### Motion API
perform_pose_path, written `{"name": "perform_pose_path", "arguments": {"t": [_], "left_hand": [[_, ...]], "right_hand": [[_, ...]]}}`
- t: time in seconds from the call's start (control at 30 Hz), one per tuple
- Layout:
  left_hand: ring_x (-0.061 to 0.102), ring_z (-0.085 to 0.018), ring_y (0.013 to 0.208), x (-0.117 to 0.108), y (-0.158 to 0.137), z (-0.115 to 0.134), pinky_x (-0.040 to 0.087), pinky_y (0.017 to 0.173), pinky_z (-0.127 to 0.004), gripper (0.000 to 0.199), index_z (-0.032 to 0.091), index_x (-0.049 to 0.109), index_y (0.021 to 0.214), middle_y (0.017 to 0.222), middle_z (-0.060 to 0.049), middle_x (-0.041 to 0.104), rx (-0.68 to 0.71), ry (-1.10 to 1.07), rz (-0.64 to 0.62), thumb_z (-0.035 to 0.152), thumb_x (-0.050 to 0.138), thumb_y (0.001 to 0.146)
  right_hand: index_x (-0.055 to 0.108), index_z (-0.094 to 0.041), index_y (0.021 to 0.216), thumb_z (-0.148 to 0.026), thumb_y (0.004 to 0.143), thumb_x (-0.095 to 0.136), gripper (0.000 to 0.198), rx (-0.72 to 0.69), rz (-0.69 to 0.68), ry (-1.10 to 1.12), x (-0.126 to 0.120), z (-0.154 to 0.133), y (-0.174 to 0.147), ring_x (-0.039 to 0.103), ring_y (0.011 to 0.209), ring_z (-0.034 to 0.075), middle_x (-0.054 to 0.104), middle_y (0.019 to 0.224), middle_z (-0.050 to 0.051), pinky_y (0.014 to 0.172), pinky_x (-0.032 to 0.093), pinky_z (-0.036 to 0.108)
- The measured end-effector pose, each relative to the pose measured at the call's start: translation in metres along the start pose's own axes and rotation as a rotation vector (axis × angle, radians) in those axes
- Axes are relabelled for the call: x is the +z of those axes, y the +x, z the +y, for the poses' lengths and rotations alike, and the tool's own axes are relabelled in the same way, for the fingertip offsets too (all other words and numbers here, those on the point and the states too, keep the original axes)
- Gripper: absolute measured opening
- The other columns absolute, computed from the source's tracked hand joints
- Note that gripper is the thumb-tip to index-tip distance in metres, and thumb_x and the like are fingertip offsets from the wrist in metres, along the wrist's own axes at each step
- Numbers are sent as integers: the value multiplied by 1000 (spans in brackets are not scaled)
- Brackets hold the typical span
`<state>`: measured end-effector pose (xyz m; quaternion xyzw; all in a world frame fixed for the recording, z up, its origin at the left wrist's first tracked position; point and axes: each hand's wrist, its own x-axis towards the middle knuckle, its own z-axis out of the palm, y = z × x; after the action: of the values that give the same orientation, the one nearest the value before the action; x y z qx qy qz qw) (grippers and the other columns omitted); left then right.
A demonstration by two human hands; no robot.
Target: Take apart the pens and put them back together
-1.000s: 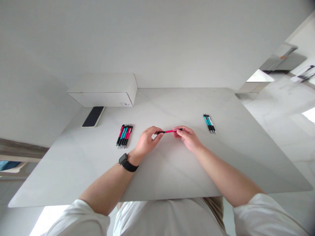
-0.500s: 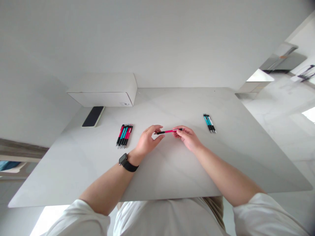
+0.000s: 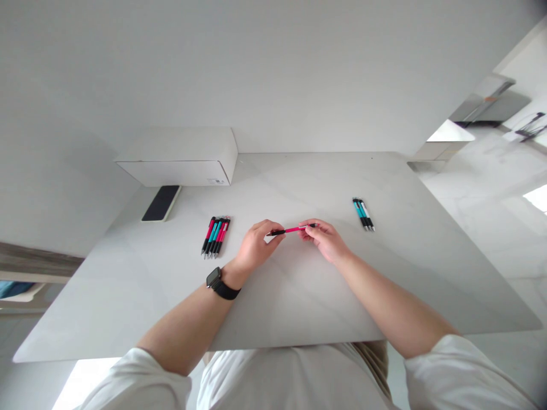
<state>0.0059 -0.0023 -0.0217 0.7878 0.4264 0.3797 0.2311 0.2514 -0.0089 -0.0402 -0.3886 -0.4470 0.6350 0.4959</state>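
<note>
pink-and-black pen | nearly crosswise | black grip leftward | between hands

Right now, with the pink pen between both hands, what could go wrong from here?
1. The pink pen might slip or tilt if the right hand loosens: it pinches one end, while I cannot tell how firmly the left hand holds the black grip end.
2. A leftward sweep of the left hand could scatter the row of pink and teal pens lying loose beside it on the table.
</note>
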Motion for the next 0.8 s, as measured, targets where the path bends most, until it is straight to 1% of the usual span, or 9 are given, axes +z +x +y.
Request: {"name": "perform_pose_path", "arguments": {"t": [0.13, 0.2, 0.27, 0.33, 0.5, 0.6, 0.7, 0.8], "left_hand": [[70, -20, 90, -2, 1, 2, 55, 83, -33, 18, 24, 74, 106, 97, -6, 74, -18, 30, -31, 35, 60, 101], [70, -20, 92, -2, 1, 2, 55, 84, -33, 20, 24, 73, 111, 100, -5, 75, -26, 37, -43, 36, 60, 102], [70, -20, 96, -1, 0, 1, 55, 86, -33, 24, 25, 71, 120, 105, -5, 75, -35, 42, -38, 36, 62, 101], [70, -20, 96, 0, 0, 0, 55, 87, -32, 26, 26, 70, 124, 106, -5, 76, -32, 56, -42, 36, 64, 100], [69, -19, 91, 1, 1, 0, 53, 89, -34, 17, 24, 73, 111, 102, -4, 77, 16, 100, -98, 31, 60, 101], [69, -20, 92, 1, 0, -1, 53, 88, -33, 15, 24, 72, 108, 102, -4, 77, -9, 104, -100, 27, 62, 98], [69, -19, 90, 1, 0, -1, 52, 86, -32, 18, 25, 72, 112, 100, -3, 77, -43, 116, -104, 25, 61, 97], [69, -19, 89, 1, -1, -2, 51, 86, -32, 22, 26, 71, 117, 99, -2, 77, -40, 124, -125, 26, 58, 99]], "right_hand": [[79, -24, 107, -46, 86, 80, 31, -5, -2, 9, -2, 2, 1, 73, 93, 21, 79, 96, 7, 88, 54, 35], [79, -23, 107, -46, 85, 81, 32, -5, -1, 13, -2, 2, 1, 73, 93, 20, 79, 96, 6, 88, 54, 35], [79, -23, 108, -46, 85, 81, 32, -4, -2, 11, -3, 3, 2, 72, 92, 20, 79, 96, 6, 88, 54, 35], [79, -23, 108, -45, 86, 80, 32, -3, -3, 7, -3, 4, 2, 72, 93, 20, 78, 96, 6, 89, 54, 35], [79, -24, 107, -45, 87, 79, 29, -14, 15, 9, -3, 4, 3, 70, 88, 18, 77, 93, 5, 85, 54, 33], [79, -24, 106, -45, 88, 78, 28, -32, 37, 25, -4, 3, 3, 68, 86, 17, 75, 91, 4, 82, 54, 31], [79, -23, 106, -45, 88, 78, 28, -23, 38, 34, -5, 2, 4, 68, 86, 17, 74, 91, 4, 81, 54, 30], [78, -23, 105, -47, 86, 79, 31, -5, 44, 51, -5, 2, 4, 68, 85, 17, 73, 91, 4, 80, 55, 31]]}}
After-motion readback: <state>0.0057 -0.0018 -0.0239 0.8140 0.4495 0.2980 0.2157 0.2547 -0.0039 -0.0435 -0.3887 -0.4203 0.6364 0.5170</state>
